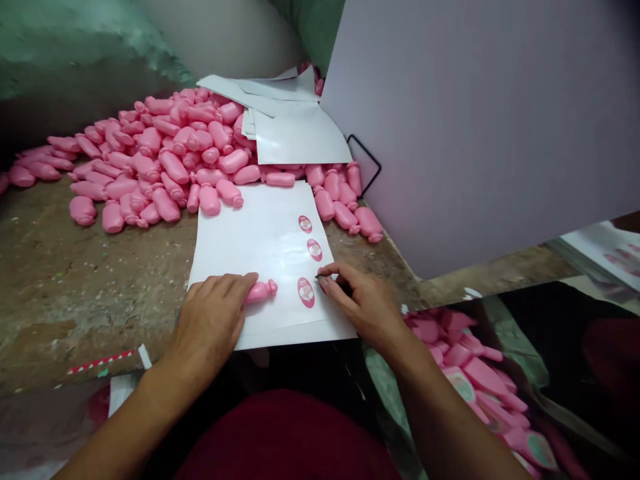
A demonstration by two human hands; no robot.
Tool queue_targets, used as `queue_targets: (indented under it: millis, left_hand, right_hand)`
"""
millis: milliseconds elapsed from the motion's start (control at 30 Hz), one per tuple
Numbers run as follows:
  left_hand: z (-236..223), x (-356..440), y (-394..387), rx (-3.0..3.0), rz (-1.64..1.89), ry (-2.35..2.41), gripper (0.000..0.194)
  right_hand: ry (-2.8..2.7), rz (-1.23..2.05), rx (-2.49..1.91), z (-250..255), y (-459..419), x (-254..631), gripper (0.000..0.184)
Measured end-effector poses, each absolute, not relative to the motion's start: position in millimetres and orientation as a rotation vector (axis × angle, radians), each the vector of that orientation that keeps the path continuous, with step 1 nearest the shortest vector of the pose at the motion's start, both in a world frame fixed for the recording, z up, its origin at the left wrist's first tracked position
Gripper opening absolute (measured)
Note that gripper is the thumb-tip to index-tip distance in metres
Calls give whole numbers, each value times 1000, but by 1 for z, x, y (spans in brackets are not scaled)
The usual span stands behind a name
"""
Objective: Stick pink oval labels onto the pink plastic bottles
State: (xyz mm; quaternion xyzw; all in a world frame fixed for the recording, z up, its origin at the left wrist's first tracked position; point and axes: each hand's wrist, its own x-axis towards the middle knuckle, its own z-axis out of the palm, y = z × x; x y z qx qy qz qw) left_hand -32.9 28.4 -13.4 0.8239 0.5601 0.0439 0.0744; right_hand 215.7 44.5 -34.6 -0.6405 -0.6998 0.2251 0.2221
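Note:
My left hand [215, 313] rests on a white sheet [255, 233], its fingers closed over a small pink plastic bottle [263, 291] that lies on its side. The bottle's capped end points right, and its other end is hidden under my fingers. Three oval pink-and-white stickers [306, 292] show on the right part of the sheet. Beside the lowest one, my right hand [357, 293] has thumb and forefinger brought together at the edge of another sticker, mostly covered by the fingertips. A small dark point shows at those fingertips; I cannot tell what it is.
A big heap of pink bottles [175, 147] covers the back of the worktable [125, 267]. White sheets [300, 130] lie on the heap. A large pale panel [475, 133] stands at the right. Below the table edge, labelled pink bottles [485, 380] fill a sack.

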Motion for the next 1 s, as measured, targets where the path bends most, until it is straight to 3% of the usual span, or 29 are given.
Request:
queue_targets:
  millis: [133, 267, 367, 700, 1000]
  left_hand:
    - [6, -5, 39, 2444, -180, 1672, 42]
    - [5, 11, 45, 2388, -36, 1417, 37]
    - [-4, 15, 42, 2366, 93, 1182, 48]
    - [-7, 17, 44, 2346, 84, 1156, 50]
    - [-12, 9, 46, 2302, 133, 1160, 47]
  right_hand:
    - [-2092, 480, -1772, -34, 46, 213, 19]
    - [-2149, 420, -1779, -32, 47, 209, 15]
    - [-2171, 415, -1767, -31, 48, 208, 13]
    - [-2175, 280, -1738, -37, 44, 206, 10]
    - [-2103, 452, -1680, -38, 48, 210, 13]
